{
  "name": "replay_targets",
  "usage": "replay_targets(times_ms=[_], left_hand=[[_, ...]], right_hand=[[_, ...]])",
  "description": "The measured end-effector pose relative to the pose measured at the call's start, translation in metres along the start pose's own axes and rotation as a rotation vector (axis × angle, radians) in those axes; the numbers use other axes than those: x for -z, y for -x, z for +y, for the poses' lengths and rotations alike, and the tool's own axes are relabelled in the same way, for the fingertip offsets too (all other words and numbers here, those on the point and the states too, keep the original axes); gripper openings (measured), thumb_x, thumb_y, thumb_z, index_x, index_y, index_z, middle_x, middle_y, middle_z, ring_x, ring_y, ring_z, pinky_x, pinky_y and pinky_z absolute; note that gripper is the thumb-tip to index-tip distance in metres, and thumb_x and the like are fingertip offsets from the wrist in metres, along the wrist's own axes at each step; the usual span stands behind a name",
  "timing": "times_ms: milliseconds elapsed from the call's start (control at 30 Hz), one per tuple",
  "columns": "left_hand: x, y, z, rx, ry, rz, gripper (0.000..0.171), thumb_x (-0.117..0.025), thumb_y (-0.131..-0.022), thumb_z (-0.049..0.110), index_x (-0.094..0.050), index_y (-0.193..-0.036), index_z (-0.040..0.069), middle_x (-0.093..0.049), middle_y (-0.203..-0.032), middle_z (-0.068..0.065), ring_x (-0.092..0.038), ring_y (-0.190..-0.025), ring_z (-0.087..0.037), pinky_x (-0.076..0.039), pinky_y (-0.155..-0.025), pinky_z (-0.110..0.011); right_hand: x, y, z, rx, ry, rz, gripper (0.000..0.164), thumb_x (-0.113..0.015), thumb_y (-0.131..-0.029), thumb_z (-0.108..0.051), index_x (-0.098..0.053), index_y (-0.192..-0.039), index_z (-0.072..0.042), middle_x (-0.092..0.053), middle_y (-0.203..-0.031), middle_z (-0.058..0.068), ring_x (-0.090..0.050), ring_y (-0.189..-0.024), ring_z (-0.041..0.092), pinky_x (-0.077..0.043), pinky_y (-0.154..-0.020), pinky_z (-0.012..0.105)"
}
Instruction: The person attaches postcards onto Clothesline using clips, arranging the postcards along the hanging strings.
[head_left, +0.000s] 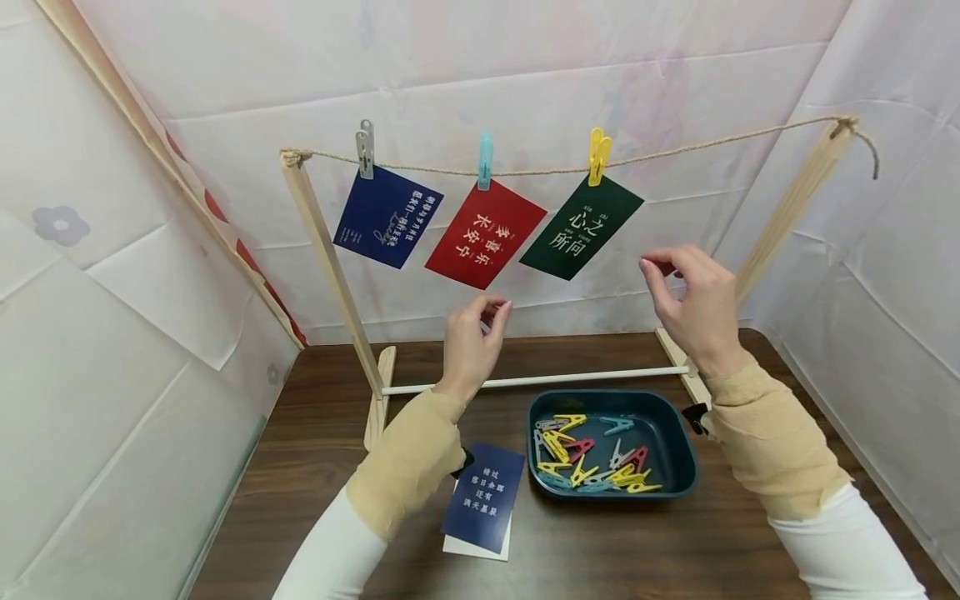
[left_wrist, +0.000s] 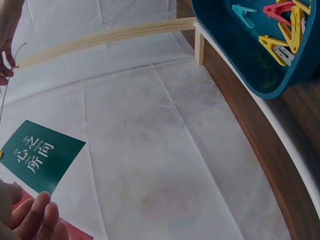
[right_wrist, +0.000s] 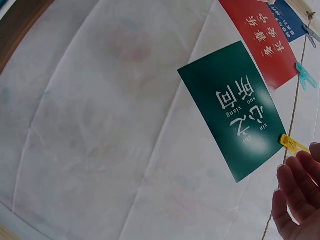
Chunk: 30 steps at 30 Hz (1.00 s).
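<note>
Three cards hang from a twine line (head_left: 551, 172): a blue card (head_left: 386, 218) under a grey clothespin (head_left: 365, 150), a red card (head_left: 486, 235) under a light blue clothespin (head_left: 485, 161), and a green card (head_left: 582, 227) under a yellow clothespin (head_left: 597, 157). Below the red card, my left hand (head_left: 472, 343) is raised with loosely bent fingers and nothing in them. My right hand (head_left: 697, 300) is in the air right of the green card, its fingers bent and holding nothing. In the right wrist view, the right-hand fingers (right_wrist: 295, 187) appear near the yellow clothespin (right_wrist: 292, 144).
A dark teal tray (head_left: 611, 396) with several clothespins stands on the brown table (head_left: 300, 492). Left of it lies a small stack of cards, a blue card (head_left: 484, 497) on top. Wooden posts (head_left: 326, 258) hold the line, joined below by a white rod (head_left: 577, 377).
</note>
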<state>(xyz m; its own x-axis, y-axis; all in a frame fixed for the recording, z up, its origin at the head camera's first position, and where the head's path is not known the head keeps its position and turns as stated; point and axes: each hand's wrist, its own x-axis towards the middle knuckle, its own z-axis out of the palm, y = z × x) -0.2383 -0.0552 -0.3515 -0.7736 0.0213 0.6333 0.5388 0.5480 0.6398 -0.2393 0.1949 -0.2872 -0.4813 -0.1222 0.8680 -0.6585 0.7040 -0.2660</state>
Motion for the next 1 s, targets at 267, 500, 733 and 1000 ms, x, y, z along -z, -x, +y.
replay_targets(times_ms=[267,500,733,1000], left_hand=[[0.001,0.017,-0.004,-0.008,-0.105,-0.045,0.014,-0.061,-0.084,0.017,-0.063,-0.09,0.004,-0.06,-0.074,-0.002,-0.052,-0.065,-0.013,-0.045,-0.06,-0.023],[0.001,0.034,-0.007,0.013,-0.131,-0.087,0.013,-0.061,-0.085,0.019,-0.064,-0.088,0.006,-0.058,-0.072,0.0,-0.051,-0.064,-0.015,-0.044,-0.058,-0.022],[-0.002,0.055,-0.018,0.052,-0.132,-0.088,0.012,-0.062,-0.084,0.019,-0.064,-0.083,0.007,-0.057,-0.068,0.002,-0.052,-0.06,-0.014,-0.041,-0.053,-0.022],[-0.005,0.075,-0.027,0.097,-0.122,-0.086,0.011,-0.063,-0.084,0.018,-0.064,-0.082,0.008,-0.058,-0.069,0.003,-0.05,-0.059,-0.007,-0.042,-0.052,-0.021]], right_hand=[[-0.003,0.02,0.0,-0.037,-0.015,-0.048,0.008,-0.063,-0.081,-0.005,-0.065,-0.087,0.001,-0.06,-0.079,0.011,-0.053,-0.071,0.02,-0.041,-0.066,0.026],[-0.007,0.043,0.002,-0.058,-0.041,-0.084,0.01,-0.065,-0.078,-0.001,-0.065,-0.088,0.0,-0.06,-0.078,0.009,-0.053,-0.07,0.018,-0.041,-0.067,0.023],[-0.013,0.069,0.01,-0.089,-0.039,-0.13,0.009,-0.065,-0.077,0.001,-0.065,-0.087,0.0,-0.059,-0.075,0.008,-0.051,-0.067,0.014,-0.04,-0.061,0.022],[-0.02,0.093,0.017,-0.083,-0.055,-0.158,0.011,-0.066,-0.076,0.002,-0.064,-0.086,-0.001,-0.058,-0.075,0.006,-0.052,-0.067,0.012,-0.041,-0.06,0.019]])
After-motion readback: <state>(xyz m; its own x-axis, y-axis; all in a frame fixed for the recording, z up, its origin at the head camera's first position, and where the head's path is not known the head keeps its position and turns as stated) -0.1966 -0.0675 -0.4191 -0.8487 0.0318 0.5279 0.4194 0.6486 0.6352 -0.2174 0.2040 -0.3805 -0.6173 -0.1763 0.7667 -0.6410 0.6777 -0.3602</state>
